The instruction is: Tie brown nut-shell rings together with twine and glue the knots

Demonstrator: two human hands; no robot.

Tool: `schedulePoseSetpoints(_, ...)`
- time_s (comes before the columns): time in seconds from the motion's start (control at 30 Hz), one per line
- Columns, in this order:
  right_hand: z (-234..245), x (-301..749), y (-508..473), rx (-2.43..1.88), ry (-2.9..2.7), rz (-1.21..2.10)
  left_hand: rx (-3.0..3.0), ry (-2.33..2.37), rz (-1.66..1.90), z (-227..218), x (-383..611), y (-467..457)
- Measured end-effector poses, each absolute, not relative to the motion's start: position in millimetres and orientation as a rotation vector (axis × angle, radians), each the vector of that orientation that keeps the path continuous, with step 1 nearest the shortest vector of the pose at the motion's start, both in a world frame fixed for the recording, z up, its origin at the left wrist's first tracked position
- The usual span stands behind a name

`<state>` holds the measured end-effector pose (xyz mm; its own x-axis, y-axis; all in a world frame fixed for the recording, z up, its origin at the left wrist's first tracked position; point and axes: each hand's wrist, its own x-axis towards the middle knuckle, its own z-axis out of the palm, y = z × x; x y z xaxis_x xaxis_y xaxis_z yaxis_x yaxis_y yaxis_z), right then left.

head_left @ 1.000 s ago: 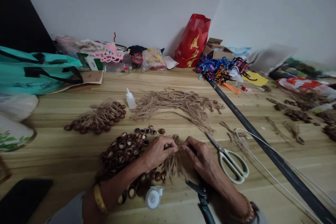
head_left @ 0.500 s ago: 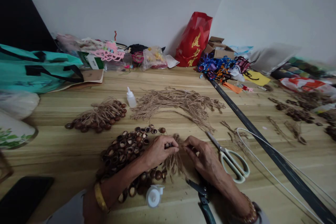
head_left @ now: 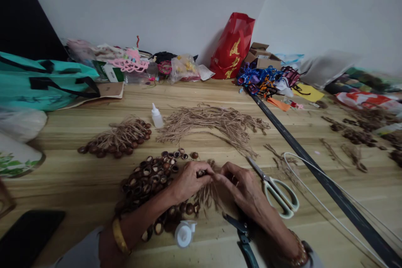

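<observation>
My left hand (head_left: pixel 190 181) is closed in a pinch on a small dark brown nutshell (head_left: pixel 201 173), mostly covered by the fingers. Fingertips of my right hand (head_left: pixel 243 183) meet those of the left, pinching a thin end of twine that is largely hidden there. Loose brown twine strands (head_left: pixel 207 194) lie beneath both hands. Left of them spreads a heap of halved nutshells (head_left: pixel 146 180), several with pale insides. Scissors (head_left: pixel 278 190) with pale green handles lie right of my right hand. Dark-handled pruning shears (head_left: pixel 245 240) and a white round dispenser (head_left: pixel 184 233) are nearer me.
Behind the hands lie a bundle of cut twine (head_left: pixel 210 123), a white squeeze bottle (head_left: pixel 156 117) and a pile of nutshells with twine attached (head_left: pixel 117 138). A white cable (head_left: pixel 317 194) curves at right. A phone (head_left: pixel 31 232) is at front left; a red bag (head_left: pixel 232 46) stands by the wall.
My right fingertips have moved slightly left, closing the small gap to my left fingertips. The left hand keeps its place with the nutshell.
</observation>
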<state>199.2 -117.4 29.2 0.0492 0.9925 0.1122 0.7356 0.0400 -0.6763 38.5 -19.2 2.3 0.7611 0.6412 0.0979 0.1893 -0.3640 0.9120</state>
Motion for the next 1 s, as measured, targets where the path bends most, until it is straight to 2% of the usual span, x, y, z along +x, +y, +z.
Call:
schedulePoseSetpoints(0.27, 21, 194, -118, -1.635, -1.865, 0.382, 1.95, 0.614, 0.49, 6, 38, -21)
schedulePoseSetpoints(0.57, 23, 197, -115, -1.591, -1.85, 0.334, 1.828, 0.656, 0.538, 4, 37, -18)
schedulePoseSetpoints(1.0, 35, 187, -122, -1.403, -1.755, 0.859, 1.275, 0.588, 0.548, 5, 31, -10)
